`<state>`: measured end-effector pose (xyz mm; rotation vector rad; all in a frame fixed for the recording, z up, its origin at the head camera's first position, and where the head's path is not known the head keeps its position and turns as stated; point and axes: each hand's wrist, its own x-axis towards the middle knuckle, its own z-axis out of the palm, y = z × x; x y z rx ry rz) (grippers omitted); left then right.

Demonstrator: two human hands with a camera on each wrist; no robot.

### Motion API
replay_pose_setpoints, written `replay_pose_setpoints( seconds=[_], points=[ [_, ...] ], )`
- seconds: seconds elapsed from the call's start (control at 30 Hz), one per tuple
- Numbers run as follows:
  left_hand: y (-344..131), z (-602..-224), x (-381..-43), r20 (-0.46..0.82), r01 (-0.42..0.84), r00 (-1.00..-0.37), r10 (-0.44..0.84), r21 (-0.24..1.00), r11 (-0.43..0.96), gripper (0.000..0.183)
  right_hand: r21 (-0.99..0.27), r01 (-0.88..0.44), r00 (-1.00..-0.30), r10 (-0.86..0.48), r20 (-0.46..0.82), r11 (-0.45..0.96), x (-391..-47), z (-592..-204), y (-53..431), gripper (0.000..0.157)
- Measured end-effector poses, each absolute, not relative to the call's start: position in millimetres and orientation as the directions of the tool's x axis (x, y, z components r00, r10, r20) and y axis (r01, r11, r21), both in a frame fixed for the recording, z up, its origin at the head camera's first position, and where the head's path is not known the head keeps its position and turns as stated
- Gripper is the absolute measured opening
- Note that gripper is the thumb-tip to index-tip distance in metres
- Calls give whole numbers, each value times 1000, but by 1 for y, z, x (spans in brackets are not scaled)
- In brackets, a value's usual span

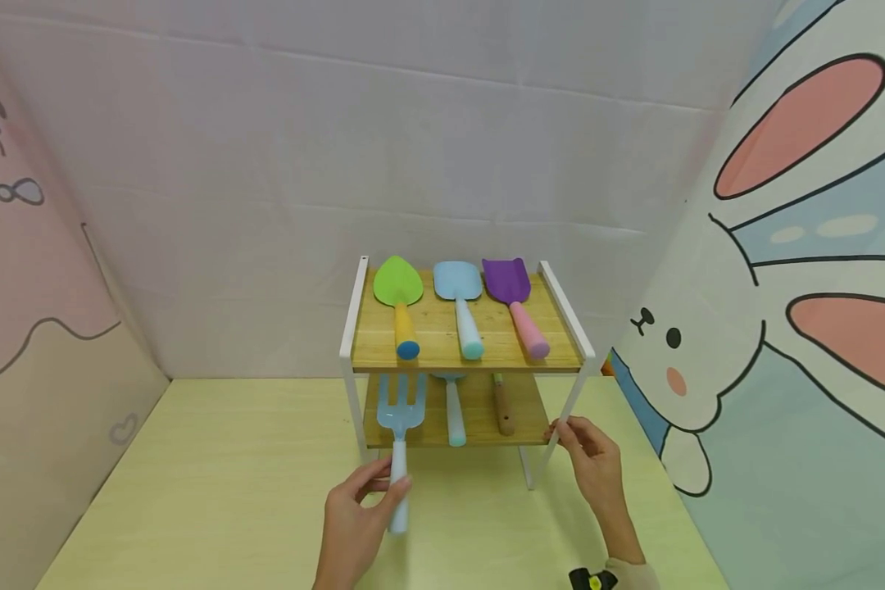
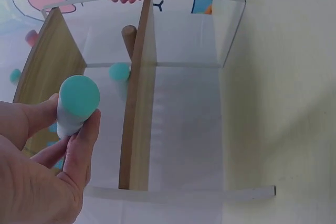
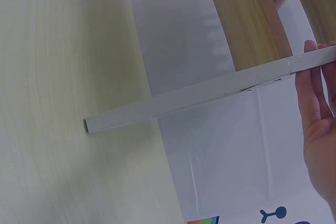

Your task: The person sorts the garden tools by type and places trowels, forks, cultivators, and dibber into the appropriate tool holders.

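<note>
My left hand pinches the pale handle of a light-blue toy garden fork between thumb and fingers. Its tines point up and away, in front of the left part of the lower shelf. In the left wrist view the turquoise handle end faces the camera and the tines are mostly hidden. My right hand holds the white right front leg of a two-tier wooden rack, near the lower shelf. On that shelf lie a light-blue-handled tool and a brown-handled tool, their heads mostly hidden.
Across the top shelf lie a green spade with a yellow handle, a light-blue shovel and a purple shovel with a pink handle. The rack stands on a pale yellow table. White cloth hangs behind.
</note>
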<state>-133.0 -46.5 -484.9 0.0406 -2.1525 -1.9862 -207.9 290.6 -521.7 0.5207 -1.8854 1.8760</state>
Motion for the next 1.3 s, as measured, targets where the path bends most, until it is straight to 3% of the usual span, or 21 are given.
replay_pose_setpoints(
  seconds=[0.4, 0.93, 1.3],
  points=[
    [-38, -466, -150, 116, 101, -976, -183, 991, 92, 47, -837, -547, -836, 38, 547, 10, -208, -521, 291, 13],
    [-24, -451, -178, 182, 140, -961, -208, 969, 202, 36, -834, -552, -833, 33, 552, 2, -209, -523, 291, 12],
    [-20, -451, -198, 220, 159, -956, -193, 944, 288, 38, -840, -542, -839, 39, 542, 16, -209, -524, 292, 12]
  ],
)
